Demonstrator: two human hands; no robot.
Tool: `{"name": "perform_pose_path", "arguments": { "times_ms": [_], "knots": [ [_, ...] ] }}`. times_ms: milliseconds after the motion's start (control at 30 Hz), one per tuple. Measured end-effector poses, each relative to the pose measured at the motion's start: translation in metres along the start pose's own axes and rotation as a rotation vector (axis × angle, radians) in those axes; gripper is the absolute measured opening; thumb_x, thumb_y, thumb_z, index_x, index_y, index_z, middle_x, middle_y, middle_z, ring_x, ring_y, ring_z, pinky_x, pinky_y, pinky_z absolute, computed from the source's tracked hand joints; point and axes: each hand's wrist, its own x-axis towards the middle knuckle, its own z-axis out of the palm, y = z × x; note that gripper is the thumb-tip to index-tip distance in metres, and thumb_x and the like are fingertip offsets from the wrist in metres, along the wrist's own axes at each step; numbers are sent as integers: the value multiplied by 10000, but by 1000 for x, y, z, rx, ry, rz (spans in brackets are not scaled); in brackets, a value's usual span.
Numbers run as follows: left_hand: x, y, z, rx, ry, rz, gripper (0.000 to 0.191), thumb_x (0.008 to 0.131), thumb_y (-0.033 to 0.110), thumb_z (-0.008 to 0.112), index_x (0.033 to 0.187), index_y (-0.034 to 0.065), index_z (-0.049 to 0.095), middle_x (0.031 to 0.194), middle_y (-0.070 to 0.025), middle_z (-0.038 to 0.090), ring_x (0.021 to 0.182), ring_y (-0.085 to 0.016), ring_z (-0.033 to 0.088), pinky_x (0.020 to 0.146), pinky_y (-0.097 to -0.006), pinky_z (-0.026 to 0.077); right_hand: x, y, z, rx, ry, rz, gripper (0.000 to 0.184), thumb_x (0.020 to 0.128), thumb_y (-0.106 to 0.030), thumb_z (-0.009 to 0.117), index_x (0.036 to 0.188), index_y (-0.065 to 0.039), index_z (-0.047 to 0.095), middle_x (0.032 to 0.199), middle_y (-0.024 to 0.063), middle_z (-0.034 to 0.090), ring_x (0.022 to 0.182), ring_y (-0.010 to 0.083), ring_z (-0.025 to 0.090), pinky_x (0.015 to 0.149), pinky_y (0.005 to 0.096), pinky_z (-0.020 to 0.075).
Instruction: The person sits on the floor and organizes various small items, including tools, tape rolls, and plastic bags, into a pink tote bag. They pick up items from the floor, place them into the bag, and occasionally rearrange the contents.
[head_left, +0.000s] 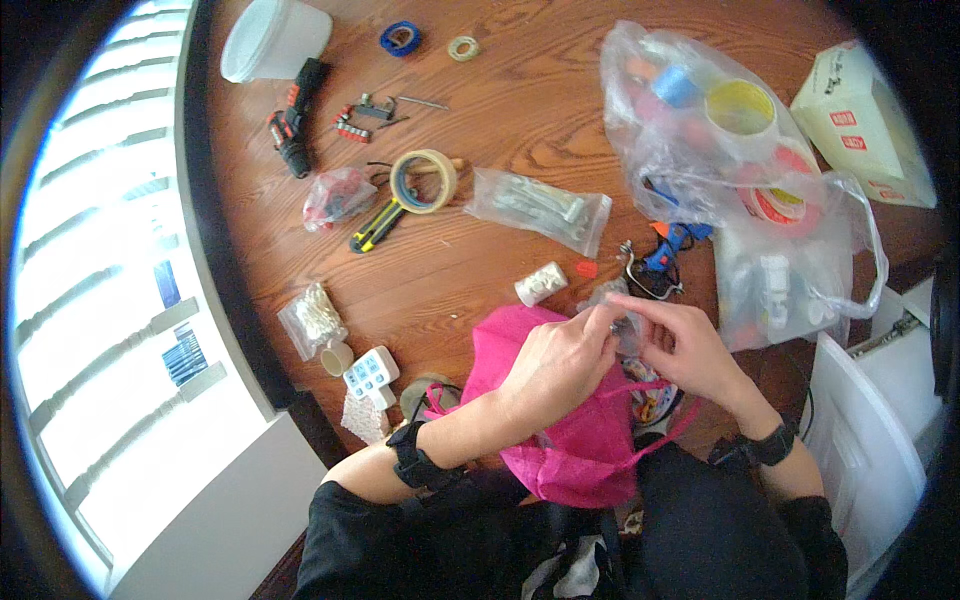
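Note:
My left hand (562, 360) and my right hand (686, 341) meet over a pink fabric bag (577, 465). Between their fingers is a small clear plastic bag (628, 330); what it holds is too small to tell. The pink bag lies against my lap, its strap looping below my right hand. Just beyond my left hand lies a white cylindrical container (541, 284), with a small red piece (586, 268) beside it. A blue and black tool (670, 251) with a cable lies beyond my right hand.
On the wood floor are a cordless screwdriver (291, 142), a utility knife (377, 225), a masking tape roll (448, 184), a bag of metal parts (540, 206), a white bucket (281, 37) and a switch-like white device (373, 373). A large plastic bag (637, 142) with tape rolls and a carton (862, 127) stand right.

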Motion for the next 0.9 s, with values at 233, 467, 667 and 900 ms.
{"name": "perform_pose_path", "arguments": {
  "times_ms": [233,467,667,900],
  "knots": [
    [64,-116,-90,370,442,13,180,838,114,665,1002,48,631,854,-143,646,768,-307,667,630,-397,526,1,-3,-1,18,-30,75,574,764,13,577,1320,-125,597,686,40,541,610,131,547,622,276,481],
    [133,-271,-180,886,375,-199,195,843,124,588,1018,41,606,1016,-179,620,901,-387,645,757,-483,534,6,-4,-4,20,-55,65,587,755,19,586,1326,-114,589,688,26,546,606,118,544,615,270,482],
    [151,-281,-178,1023,327,-206,257,806,49,583,1062,38,578,1059,-156,585,990,-346,627,749,-458,553,10,0,-7,45,-74,56,577,764,21,586,1328,-103,585,686,30,548,602,120,550,613,268,486],
    [173,-263,-165,941,206,136,265,777,53,627,1027,35,541,1100,-141,568,1065,-326,590,803,-449,545,16,-4,-12,39,-85,62,578,764,22,584,1327,-108,586,685,34,553,605,124,561,610,268,491]
  ]
}}
